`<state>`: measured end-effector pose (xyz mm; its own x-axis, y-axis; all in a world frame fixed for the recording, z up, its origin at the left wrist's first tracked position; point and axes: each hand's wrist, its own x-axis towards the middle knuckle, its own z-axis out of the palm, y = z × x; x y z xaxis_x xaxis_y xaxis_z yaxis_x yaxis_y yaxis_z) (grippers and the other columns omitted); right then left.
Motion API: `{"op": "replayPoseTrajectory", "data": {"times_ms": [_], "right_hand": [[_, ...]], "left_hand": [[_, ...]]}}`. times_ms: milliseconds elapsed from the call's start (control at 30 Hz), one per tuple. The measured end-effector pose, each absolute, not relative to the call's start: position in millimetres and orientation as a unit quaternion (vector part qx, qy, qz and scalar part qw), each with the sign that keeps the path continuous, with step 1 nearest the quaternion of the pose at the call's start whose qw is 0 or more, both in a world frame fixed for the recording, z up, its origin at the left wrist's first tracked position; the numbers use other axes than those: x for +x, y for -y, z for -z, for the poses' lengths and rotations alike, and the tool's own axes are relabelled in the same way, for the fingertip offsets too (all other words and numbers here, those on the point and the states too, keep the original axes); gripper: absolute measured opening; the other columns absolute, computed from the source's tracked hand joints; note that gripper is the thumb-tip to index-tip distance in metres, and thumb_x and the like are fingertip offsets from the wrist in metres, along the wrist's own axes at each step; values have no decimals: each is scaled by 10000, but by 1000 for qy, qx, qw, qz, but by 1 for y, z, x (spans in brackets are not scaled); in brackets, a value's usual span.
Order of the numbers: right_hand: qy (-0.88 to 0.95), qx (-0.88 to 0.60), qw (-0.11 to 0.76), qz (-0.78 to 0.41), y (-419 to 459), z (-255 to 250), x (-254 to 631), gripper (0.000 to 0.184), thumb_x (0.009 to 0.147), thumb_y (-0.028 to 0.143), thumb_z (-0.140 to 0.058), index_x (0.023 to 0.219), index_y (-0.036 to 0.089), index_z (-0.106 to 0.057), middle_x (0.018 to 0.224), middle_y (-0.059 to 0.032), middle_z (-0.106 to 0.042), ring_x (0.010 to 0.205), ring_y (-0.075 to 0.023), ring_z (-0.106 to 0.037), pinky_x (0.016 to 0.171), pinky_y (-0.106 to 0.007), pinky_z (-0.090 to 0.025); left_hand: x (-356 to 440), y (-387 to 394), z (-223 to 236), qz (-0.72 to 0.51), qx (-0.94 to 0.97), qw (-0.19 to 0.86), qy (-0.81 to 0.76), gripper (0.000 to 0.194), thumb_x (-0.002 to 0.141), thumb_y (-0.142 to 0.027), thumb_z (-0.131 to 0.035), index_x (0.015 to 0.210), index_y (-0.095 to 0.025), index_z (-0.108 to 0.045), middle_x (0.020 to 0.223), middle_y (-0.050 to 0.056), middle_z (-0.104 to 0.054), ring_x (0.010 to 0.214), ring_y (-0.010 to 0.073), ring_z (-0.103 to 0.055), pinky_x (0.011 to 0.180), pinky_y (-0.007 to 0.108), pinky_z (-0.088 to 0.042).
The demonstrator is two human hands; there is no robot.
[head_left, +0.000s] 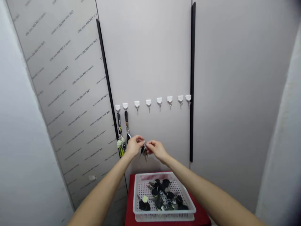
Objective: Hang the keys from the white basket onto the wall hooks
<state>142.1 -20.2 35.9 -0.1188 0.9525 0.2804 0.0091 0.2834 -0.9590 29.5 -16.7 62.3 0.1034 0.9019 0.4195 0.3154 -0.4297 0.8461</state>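
1. Before the pale panel (145,56), the left forearm (104,188) and right forearm (199,186) extend forward and converge, raised above the white basket (164,214).
2. Left hand (134,147): turned inward, fingers bent, thumb and fingertips brought to the top of a key bunch (145,153). Grip: pinching the bunch.
3. Right hand (158,150): facing the left, fingers curled, fingertips on the bunch from the other side. Grip: likewise pinching it; exact finger contact too small to tell.
4. Key bunch: between the two grips, keys hanging down below the fingertips, apart from the row of white hooks (148,102) above.
5. Two key sets with straps (126,118) hang at the two leftmost hooks.
6. Further keys (161,196) lie heaped in the basket, on the red table (130,204).
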Motion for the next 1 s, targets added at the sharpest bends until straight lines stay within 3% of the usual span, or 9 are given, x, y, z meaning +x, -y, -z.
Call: {"op": "replayPoseTrajectory", "data": {"times_ms": [133,267,600,733,867,1000], "right_hand": [[595,-374,572,-424,4,-89,131,85,639,146,-419,556,135,-428,446,55,-467,358,-29,-423,418,-170,-378],[586,-366,606,-394,-10,-136,120,98,653,131,-418,555,139,-426,426,56,-458,362,-31,-428,387,-154,-380],[547,-436,618,-358,-33,-166,106,126,663,120,-428,543,139,-394,422,45,-451,342,-35,-428,373,-176,-401],[548,-457,614,-338,-37,-154,114,41,651,109,-425,627,130,-451,473,40,-467,377,-33,-438,401,-176,-394],[599,-463,611,-229,-30,-115,138,131,623,120,-444,744,133,-495,574,29,-501,428,-28,-447,453,-174,-383],[698,-499,438,-269,1,-35,164,125,613,109,-429,693,113,-525,568,2,-525,430,-49,-446,463,-187,-372]], "left_hand": [[29,7,-98,-571,674,138,-448,59,573,-114,-471,626,-121,-496,628,-2,-525,605,77,-476,620,209,-382],[27,-1,-128,-582,679,54,-444,180,589,-107,-447,747,-123,-531,742,30,-550,681,97,-493,676,232,-384],[26,-16,-152,-534,671,22,-514,308,572,-68,-445,869,-102,-521,875,84,-549,782,148,-499,731,278,-359],[21,-11,-135,-533,672,31,-513,326,583,-84,-447,905,-82,-497,879,83,-544,756,130,-503,720,260,-365],[20,3,-87,-534,689,52,-487,295,604,-120,-440,895,-119,-494,828,36,-545,735,105,-497,710,246,-372],[27,26,1,-414,744,152,-502,263,590,-97,-443,841,-129,-518,802,34,-548,714,103,-493,692,233,-377]]}}
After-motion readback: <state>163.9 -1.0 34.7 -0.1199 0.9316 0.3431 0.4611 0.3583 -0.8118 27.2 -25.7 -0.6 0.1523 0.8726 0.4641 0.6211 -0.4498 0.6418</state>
